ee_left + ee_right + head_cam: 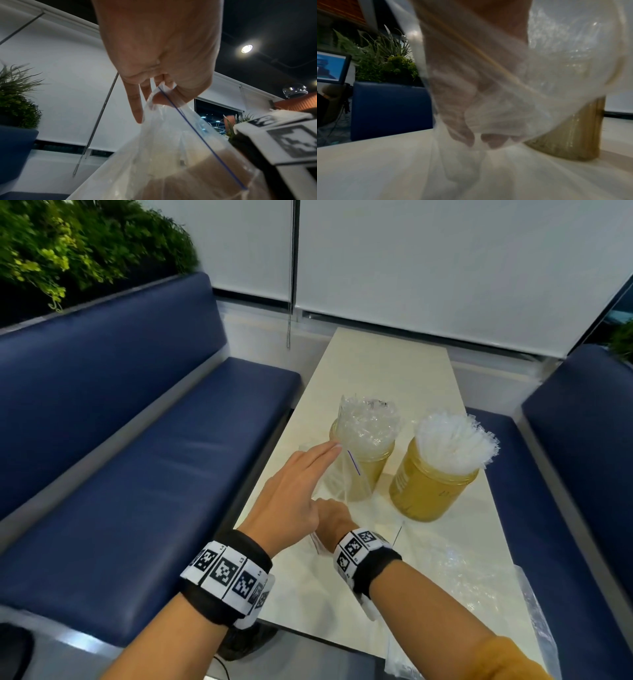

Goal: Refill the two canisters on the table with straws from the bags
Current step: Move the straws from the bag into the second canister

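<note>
Two amber canisters stand mid-table, the left canister (375, 470) and the right canister (428, 491), each stuffed with wrapped straws (452, 440). A clear zip bag (346, 484) with a blue seal line hangs in front of the left canister. My left hand (322, 460) pinches the bag's rim (159, 94) between thumb and a finger, the other fingers straight. My right hand (330, 518) is inside the bag, half hidden under the left. Through the film its fingers (465, 135) look curled round a few thin straws, though the picture is blurred. One canister (570, 135) stands just beyond.
A second crumpled clear bag (479, 580) lies on the pale table (387, 371) near its front right corner. Blue benches (154, 474) run along both long sides. Plants (68, 244) sit behind the left bench, and a blind cord (289, 302) hangs at the far wall.
</note>
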Tool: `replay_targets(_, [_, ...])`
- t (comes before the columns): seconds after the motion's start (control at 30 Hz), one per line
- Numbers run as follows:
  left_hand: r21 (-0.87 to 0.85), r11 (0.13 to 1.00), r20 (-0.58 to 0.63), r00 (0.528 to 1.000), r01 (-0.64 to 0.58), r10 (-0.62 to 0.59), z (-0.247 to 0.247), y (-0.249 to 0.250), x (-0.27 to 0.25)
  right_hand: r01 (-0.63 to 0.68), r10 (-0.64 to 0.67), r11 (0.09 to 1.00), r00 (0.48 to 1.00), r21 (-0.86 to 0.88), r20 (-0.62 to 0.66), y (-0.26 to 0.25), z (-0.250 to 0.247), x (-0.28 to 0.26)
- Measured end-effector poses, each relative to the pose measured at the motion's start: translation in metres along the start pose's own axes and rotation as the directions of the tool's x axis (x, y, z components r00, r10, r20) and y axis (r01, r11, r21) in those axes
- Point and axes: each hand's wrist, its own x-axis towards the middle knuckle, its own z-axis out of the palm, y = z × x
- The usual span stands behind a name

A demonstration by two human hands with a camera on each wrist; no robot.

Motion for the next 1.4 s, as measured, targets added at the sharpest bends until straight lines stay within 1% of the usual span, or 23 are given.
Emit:
replay_targets(0.1, [0.055, 0.998, 0.056, 0.998, -0.012, 0.009, -0.001, 0.000, -0.002, -0.022, 0.024, 1.000, 0.997, -0.018, 0.075, 0.008, -0.010, -0.006])
replay_targets(0.2, [0.068, 0.998, 0.120, 0.992, 0.017, -0.025, 0.003, -0.003, -0.003, 0.006, 0.009, 0.990, 0.994, -0.140, 0.109, 0.018, -0.029, -0.018])
replay_targets(0.27, [0.092, 0.995, 0.145, 0.988, 0.043, -0.056, 0.007, -0.004, -0.004, 0.033, -0.015, 0.975, 0.996, -0.218, 0.085, 0.023, -0.043, -0.031])
replay_targets(0.33, [0.138, 0.987, 0.184, 0.978, 0.076, -0.101, 0.013, -0.006, -0.002, 0.044, -0.031, 0.973, 0.998, -0.229, 0.061, 0.027, -0.055, -0.041])
replay_targets(0.43, [0.260, 0.956, 0.223, 0.955, 0.134, -0.195, 0.026, -0.013, 0.004, 0.039, -0.030, 0.973, 0.999, -0.228, 0.045, 0.024, -0.074, -0.057])
replay_targets(0.53, [0.289, 0.938, 0.162, 0.956, 0.191, -0.245, 0.039, -0.019, 0.011, 0.040, -0.047, 0.970, 0.999, -0.240, -0.023, 0.019, -0.093, -0.069])
replay_targets(0.63, [0.184, 0.930, 0.025, 0.944, 0.318, -0.328, 0.047, -0.021, 0.018, 0.042, -0.079, 0.967, 0.987, -0.251, -0.137, 0.016, -0.115, -0.080])
replay_targets(0.7, [0.125, 0.924, -0.017, 0.932, 0.362, -0.362, 0.048, -0.021, 0.021, 0.042, -0.104, 0.965, 0.968, -0.258, -0.230, 0.019, -0.130, -0.087])
replay_targets(0.77, [0.086, 0.929, -0.033, 0.933, 0.360, -0.358, 0.048, -0.022, 0.022, 0.018, -0.094, 0.980, 0.922, -0.200, -0.375, 0.029, -0.143, -0.091])
replay_targets(0.8, [0.052, 0.925, -0.040, 0.926, 0.376, -0.374, 0.046, -0.021, 0.021, -0.004, -0.059, 0.991, 0.884, -0.133, -0.463, 0.035, -0.148, -0.092])
replay_targets(0.83, [-0.001, 0.917, -0.051, 0.916, 0.398, -0.397, 0.043, -0.020, 0.021, -0.007, -0.008, 1.000, 0.831, -0.025, -0.556, 0.042, -0.152, -0.092])
replay_targets(0.87, [-0.053, 0.906, -0.068, 0.904, 0.419, -0.422, 0.041, -0.019, 0.022, 0.024, 0.058, 0.993, 0.756, 0.117, -0.651, 0.048, -0.154, -0.091])
replay_targets(0.9, [-0.103, 0.897, -0.085, 0.895, 0.430, -0.439, 0.040, -0.018, 0.024, 0.090, 0.129, 0.961, 0.685, 0.260, -0.717, 0.051, -0.154, -0.091])
replay_targets(0.93, [-0.155, 0.888, -0.099, 0.888, 0.432, -0.450, 0.039, -0.015, 0.026, 0.180, 0.181, 0.908, 0.648, 0.379, -0.740, 0.051, -0.151, -0.089])
replay_targets(1.0, [-0.252, 0.873, -0.118, 0.882, 0.418, -0.456, 0.039, -0.012, 0.031, 0.350, 0.207, 0.770, 0.653, 0.533, -0.729, 0.047, -0.143, -0.081])
replay_targets(1.07, [-0.301, 0.861, -0.136, 0.875, 0.410, -0.464, 0.037, -0.010, 0.035, 0.469, 0.235, 0.649, 0.625, 0.599, -0.744, 0.044, -0.137, -0.074])
replay_targets(1.13, [-0.341, 0.834, -0.138, 0.855, 0.434, -0.501, 0.035, -0.011, 0.037, 0.499, 0.333, 0.576, 0.580, 0.648, -0.743, 0.047, -0.134, -0.068])
replay_targets(1.17, [-0.348, 0.824, -0.135, 0.846, 0.447, -0.516, 0.033, -0.012, 0.038, 0.485, 0.394, 0.543, 0.574, 0.685, -0.718, 0.049, -0.132, -0.066])
replay_targets(1.2, [-0.326, 0.829, -0.135, 0.845, 0.455, -0.517, 0.030, -0.012, 0.040, 0.474, 0.439, 0.494, 0.588, 0.729, -0.679, 0.049, -0.129, -0.064])
replay_targets(1.27, [-0.223, 0.872, -0.141, 0.871, 0.435, -0.471, 0.024, -0.010, 0.043, 0.478, 0.449, 0.382, 0.652, 0.791, -0.611, 0.044, -0.119, -0.059])
replay_targets(1.3, [-0.186, 0.888, -0.143, 0.882, 0.421, -0.449, 0.020, -0.010, 0.045, 0.467, 0.428, 0.390, 0.671, 0.794, -0.605, 0.039, -0.115, -0.054])
replay_targets(1.33, [-0.178, 0.894, -0.131, 0.890, 0.411, -0.436, 0.018, -0.008, 0.045, 0.454, 0.414, 0.436, 0.665, 0.777, -0.622, 0.036, -0.110, -0.052])
replay_targets(1.4, [-0.239, 0.883, -0.107, 0.893, 0.403, -0.437, 0.017, -0.007, 0.044, 0.447, 0.386, 0.524, 0.633, 0.725, -0.671, 0.035, -0.109, -0.046])
